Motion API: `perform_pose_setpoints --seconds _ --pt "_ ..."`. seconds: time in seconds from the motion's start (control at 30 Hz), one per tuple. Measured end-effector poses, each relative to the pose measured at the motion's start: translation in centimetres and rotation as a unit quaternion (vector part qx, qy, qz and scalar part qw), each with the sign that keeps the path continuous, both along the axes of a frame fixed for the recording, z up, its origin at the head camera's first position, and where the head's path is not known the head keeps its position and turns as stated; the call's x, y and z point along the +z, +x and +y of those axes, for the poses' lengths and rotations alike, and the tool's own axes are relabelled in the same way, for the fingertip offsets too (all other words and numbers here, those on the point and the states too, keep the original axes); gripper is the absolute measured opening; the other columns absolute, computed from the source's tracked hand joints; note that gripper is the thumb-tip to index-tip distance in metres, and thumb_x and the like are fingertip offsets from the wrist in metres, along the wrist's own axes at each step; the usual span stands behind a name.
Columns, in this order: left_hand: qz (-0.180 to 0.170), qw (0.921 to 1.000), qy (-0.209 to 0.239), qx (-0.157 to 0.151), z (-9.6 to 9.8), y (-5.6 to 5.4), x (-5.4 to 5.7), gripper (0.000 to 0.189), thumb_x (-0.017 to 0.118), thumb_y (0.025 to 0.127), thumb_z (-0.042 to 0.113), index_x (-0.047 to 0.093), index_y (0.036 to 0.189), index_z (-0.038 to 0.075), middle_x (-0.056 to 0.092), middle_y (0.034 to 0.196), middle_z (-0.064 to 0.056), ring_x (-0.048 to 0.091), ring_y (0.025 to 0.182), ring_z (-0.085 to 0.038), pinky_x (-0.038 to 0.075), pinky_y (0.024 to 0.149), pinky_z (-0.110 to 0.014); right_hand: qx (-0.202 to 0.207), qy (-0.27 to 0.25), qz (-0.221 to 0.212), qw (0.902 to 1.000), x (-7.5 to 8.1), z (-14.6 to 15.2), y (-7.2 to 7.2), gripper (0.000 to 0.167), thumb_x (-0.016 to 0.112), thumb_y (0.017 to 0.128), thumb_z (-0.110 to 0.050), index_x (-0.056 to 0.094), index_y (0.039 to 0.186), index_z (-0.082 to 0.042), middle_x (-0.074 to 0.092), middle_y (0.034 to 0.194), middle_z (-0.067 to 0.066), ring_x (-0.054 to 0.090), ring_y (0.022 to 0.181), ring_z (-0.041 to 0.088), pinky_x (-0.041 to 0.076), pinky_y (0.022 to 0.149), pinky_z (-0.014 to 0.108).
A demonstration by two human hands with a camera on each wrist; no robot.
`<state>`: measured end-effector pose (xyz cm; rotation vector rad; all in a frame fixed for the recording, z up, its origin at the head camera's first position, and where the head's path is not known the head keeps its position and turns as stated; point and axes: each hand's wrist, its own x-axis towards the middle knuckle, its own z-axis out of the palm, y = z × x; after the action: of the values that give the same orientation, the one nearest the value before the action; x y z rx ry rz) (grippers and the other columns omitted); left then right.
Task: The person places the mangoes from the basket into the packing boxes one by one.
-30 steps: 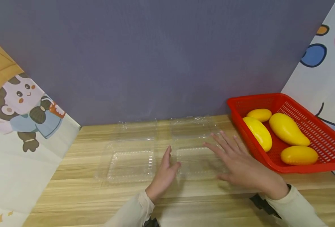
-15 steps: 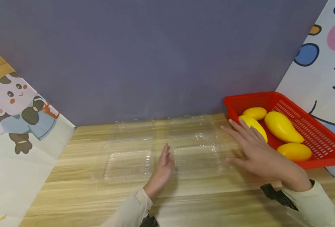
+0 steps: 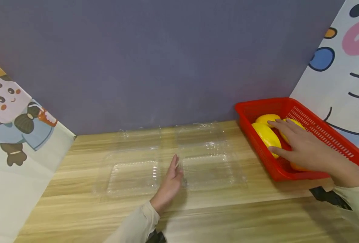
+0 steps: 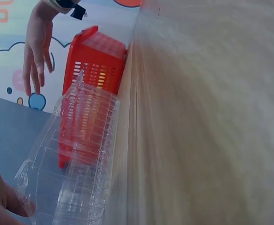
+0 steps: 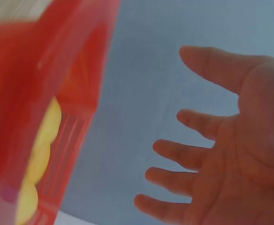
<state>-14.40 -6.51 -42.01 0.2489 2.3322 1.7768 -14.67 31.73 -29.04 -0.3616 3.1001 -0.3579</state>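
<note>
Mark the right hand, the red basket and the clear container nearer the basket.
Right hand (image 3: 311, 148): head view, back of the hand.
Red basket (image 3: 304, 176): head view, near rim.
Clear container (image 3: 208, 171): head view, floor of its near half.

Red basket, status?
Right hand above red basket, holding nothing. Left hand beside a clear container. Yellow fruits inside basket, partly hidden. No obstruction visible.

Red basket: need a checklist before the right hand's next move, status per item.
1. Right hand empty: ok, open palm in the right wrist view.
2. Right hand above the red basket: ok, not touching the fruit.
3. Yellow fruit inside the basket: ok.
4. All fruit in full view: not ok, the right hand hides some from the head camera.
5. Two clear containers open: ok.
6. Left hand off the nearest container: cannot tell.
</note>
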Motion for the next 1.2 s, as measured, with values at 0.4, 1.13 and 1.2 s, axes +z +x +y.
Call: perform_pose_setpoints --seconds 0.4,1.13,1.2 --pt "-0.003 0.9999 -0.007 -0.015 -0.4 -0.3 0.1 0.067 0.036 0.106 0.013 -0.002 0.161 0.01 0.008 0.168 -0.014 0.023 0.149 -0.045 0.023 0.121 -0.058 -0.029 0.104 0.001 0.9942 1.2 4.0 -3.1 0.08 0.068 0.091 -0.043 0.032 0.151 -0.006 0.036 0.146 0.033 0.036 0.128 0.054 0.038 0.094 0.079" --pt "0.002 0.9993 -0.015 -0.034 -0.7 -0.1 0.2 0.069 0.039 0.104 0.011 -0.001 0.16 0.009 0.005 0.168 -0.013 0.022 0.149 -0.045 0.021 0.122 -0.057 -0.036 0.204 0.057 0.9766 -0.6 6.9 -6.7 0.065 0.072 0.086 -0.035 0.053 0.135 0.003 0.051 0.134 0.035 0.041 0.126 0.055 0.031 0.105 0.076" --pt "0.003 0.9992 -0.021 -0.035 -0.8 0.0 0.1 0.069 0.039 0.104 0.012 -0.001 0.16 0.009 0.005 0.169 -0.012 0.023 0.149 -0.044 0.021 0.122 -0.057 -0.033 0.202 0.051 0.9776 -0.7 7.0 -6.9 0.067 0.069 0.088 -0.038 0.051 0.138 0.002 0.05 0.136 0.035 0.04 0.127 0.055 0.03 0.106 0.076"
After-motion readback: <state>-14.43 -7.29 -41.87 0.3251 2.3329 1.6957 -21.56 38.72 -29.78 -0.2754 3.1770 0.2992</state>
